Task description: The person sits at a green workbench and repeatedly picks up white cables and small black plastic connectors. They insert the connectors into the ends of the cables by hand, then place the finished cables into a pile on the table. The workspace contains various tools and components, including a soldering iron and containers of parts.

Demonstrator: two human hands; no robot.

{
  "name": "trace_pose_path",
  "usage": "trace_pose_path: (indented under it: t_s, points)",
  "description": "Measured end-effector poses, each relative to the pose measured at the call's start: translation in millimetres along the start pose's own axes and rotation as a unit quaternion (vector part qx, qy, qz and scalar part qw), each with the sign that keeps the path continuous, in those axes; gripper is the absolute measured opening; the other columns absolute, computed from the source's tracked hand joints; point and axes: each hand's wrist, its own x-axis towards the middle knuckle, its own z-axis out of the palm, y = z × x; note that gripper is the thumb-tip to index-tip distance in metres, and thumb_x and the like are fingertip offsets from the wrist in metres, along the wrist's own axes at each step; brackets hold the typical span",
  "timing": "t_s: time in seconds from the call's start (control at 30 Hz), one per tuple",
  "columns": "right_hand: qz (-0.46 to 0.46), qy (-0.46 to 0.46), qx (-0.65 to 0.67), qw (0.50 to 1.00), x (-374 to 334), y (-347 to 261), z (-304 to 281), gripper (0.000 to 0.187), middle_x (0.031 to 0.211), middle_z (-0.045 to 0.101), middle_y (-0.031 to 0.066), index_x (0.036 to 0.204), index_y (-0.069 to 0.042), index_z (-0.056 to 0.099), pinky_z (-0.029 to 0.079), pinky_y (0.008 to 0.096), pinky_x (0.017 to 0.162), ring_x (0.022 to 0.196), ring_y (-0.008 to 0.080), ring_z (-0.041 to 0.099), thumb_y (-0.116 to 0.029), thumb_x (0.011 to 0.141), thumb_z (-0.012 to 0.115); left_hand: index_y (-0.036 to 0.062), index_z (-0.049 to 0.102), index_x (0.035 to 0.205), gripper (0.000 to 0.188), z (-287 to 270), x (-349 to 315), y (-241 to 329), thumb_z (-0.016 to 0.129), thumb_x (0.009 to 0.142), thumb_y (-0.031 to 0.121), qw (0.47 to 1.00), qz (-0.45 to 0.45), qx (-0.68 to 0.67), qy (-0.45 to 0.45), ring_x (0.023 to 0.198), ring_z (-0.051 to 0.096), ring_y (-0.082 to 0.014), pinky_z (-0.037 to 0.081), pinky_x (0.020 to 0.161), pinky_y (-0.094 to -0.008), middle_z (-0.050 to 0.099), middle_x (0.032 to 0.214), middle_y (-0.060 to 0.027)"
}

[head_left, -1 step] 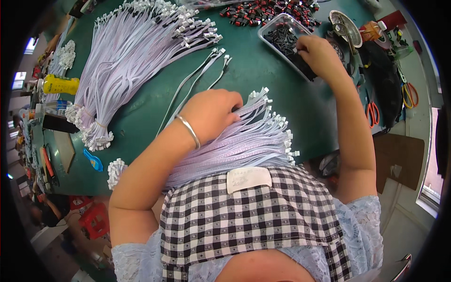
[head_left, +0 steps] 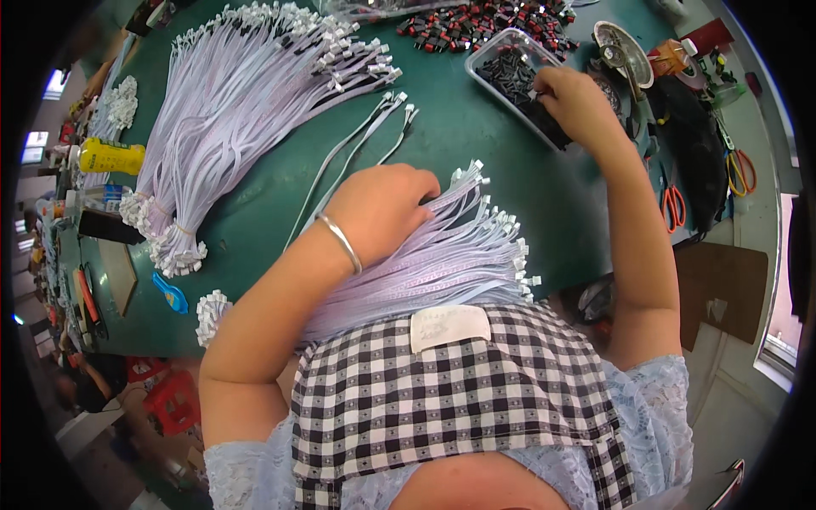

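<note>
My left hand [head_left: 382, 206], with a silver bangle at its wrist, is closed over the near bundle of pale flat cables [head_left: 416, 272]. Its thumb and forefinger pinch at a cable by the bundle's upper edge; the other fingers are partly hidden. White connectors [head_left: 518, 246] tip the bundle's right end. My right hand [head_left: 574, 102] reaches into a clear plastic tray [head_left: 529, 123] of small black pieces [head_left: 507, 72]. Its fingertips are pressed together there, and what lies between them is hidden. Beyond my left hand, a few separate cables [head_left: 344, 140] lie on the green table.
A large cable bundle [head_left: 229, 119] fills the far left, beside a yellow bottle [head_left: 110, 156] and a blue tool [head_left: 170, 293]. Red and black parts [head_left: 484, 24] are heaped at the back. A metal dish [head_left: 623, 55] and red-handled scissors [head_left: 673, 206] lie right of the tray.
</note>
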Motion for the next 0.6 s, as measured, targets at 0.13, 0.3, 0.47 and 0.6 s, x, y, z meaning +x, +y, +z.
trace_pose_path:
  t_s: [0.13, 0.3, 0.47, 0.6]
  points:
    - [-0.046, 0.035, 0.022, 0.998, -3, 6, 6, 0.02, 0.09, 0.06, 0.0179, 0.096, -0.004, 0.061, 0.046, 0.0431, 0.081, 0.089, 0.0359, 0.057, -0.002, 0.076, 0.056, 0.0041, 0.062, 0.092, 0.019, -11, 2, 6, 0.058, 0.073, 0.005, 0.996, 0.043, -0.016, 0.071, 0.068, 0.054, -0.0244, 0.043, 0.062, -0.0348, 0.054, 0.076, -0.0095]
    - [-0.055, -0.019, 0.041, 0.997, -4, -2, 0, 0.012, 0.089, 0.056, 0.0165, 0.083, -0.002, 0.064, 0.047, 0.0389, 0.078, 0.087, 0.0335, 0.058, 0.0, 0.075, 0.055, 0.0013, 0.061, 0.091, 0.012, -13, 7, 10, 0.06, 0.08, 0.007, 0.985, 0.007, -0.156, 0.072, 0.072, 0.055, -0.0153, 0.044, 0.065, -0.0279, 0.054, 0.082, -0.0067]
    - [0.003, 0.005, 0.054, 0.999, -4, -11, -8, 0.017, 0.09, 0.057, 0.0144, 0.09, -0.003, 0.063, 0.047, 0.0392, 0.078, 0.089, 0.0326, 0.058, -0.001, 0.077, 0.053, 0.0006, 0.058, 0.099, 0.017, -5, 12, 12, 0.062, 0.085, 0.009, 0.895, -0.095, -0.433, 0.048, 0.071, 0.053, -0.0066, 0.045, 0.066, -0.0215, 0.057, 0.082, -0.0002]
    - [0.018, 0.046, 0.024, 0.998, -5, -18, -14, 0.02, 0.091, 0.058, 0.0133, 0.094, -0.005, 0.063, 0.047, 0.0399, 0.078, 0.089, 0.0314, 0.059, -0.002, 0.077, 0.054, 0.0016, 0.055, 0.104, 0.021, -6, 5, 16, 0.062, 0.085, 0.007, 0.809, -0.14, -0.571, 0.007, 0.063, 0.052, -0.0052, 0.043, 0.055, -0.0186, 0.056, 0.077, 0.0003]
